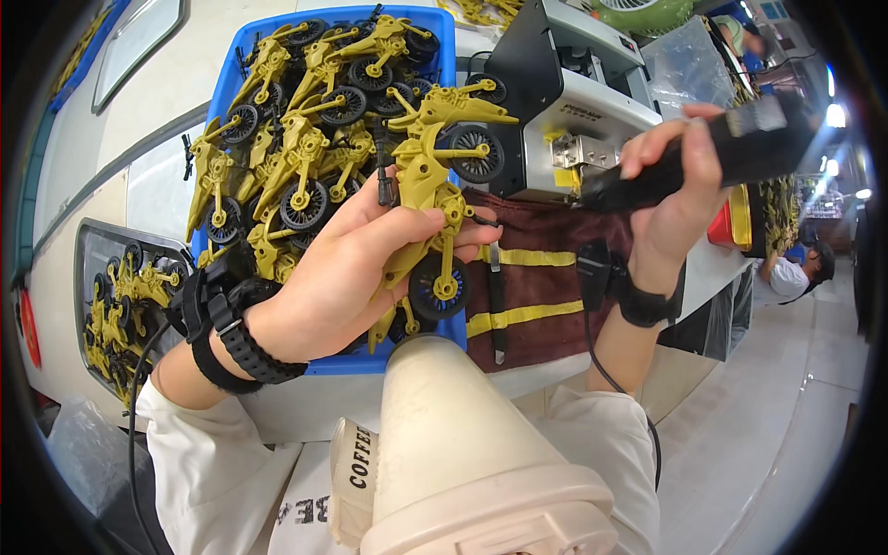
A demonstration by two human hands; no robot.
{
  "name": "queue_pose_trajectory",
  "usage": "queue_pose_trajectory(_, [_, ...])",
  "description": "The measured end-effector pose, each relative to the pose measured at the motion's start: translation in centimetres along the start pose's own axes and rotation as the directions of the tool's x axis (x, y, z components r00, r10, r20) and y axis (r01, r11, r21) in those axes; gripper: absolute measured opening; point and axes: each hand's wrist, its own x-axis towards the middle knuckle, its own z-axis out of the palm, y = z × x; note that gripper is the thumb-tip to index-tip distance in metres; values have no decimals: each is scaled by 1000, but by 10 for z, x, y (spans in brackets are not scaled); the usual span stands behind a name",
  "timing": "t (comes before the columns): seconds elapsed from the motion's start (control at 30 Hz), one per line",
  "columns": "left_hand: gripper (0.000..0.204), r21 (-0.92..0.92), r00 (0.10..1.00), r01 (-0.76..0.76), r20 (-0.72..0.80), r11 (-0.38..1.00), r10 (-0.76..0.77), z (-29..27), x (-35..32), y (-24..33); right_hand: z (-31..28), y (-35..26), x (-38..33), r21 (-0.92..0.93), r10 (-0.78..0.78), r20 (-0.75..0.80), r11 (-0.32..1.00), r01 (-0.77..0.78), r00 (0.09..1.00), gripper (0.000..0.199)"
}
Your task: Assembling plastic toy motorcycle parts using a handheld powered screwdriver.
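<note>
My left hand point(347, 264) is closed around a yellow toy motorcycle point(430, 180) with black spoked wheels, held tilted over the right edge of a blue bin point(448, 42). Many similar yellow motorcycles point(301, 153) are heaped in that bin. Raised on the right, my right hand point(671, 199) grips a black electric screwdriver point(754, 143), blurred at its far end. The screwdriver's tip is close to the metal block on the front of a silver and black screw feeder point(601, 111); whether they touch I cannot tell.
A maroon cloth point(541, 319) with yellow stripes lies right of the bin. A cream cup-shaped object point(462, 416) stands close in front of me. At left, a grey tray point(92, 236) carries more motorcycles. A red container point(740, 217), a green fan point(638, 14) and another person point(786, 277) are at right.
</note>
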Motion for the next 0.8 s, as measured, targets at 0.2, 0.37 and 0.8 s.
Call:
queue_pose_trajectory(0.2, [41,32,999,32,29,999,-33,-1,-2,-2,-12,-19,-7,148,-16,164,989,-8,986,38])
queue_pose_trajectory(0.37, [44,38,997,42,57,998,-45,-2,2,-8,-10,-51,4,391,-87,253,920,-19,964,52])
queue_pose_trajectory(0.8, [55,-11,960,124,256,992,-117,-8,-3,1,35,-38,-4,724,36,473,554,-411,880,43])
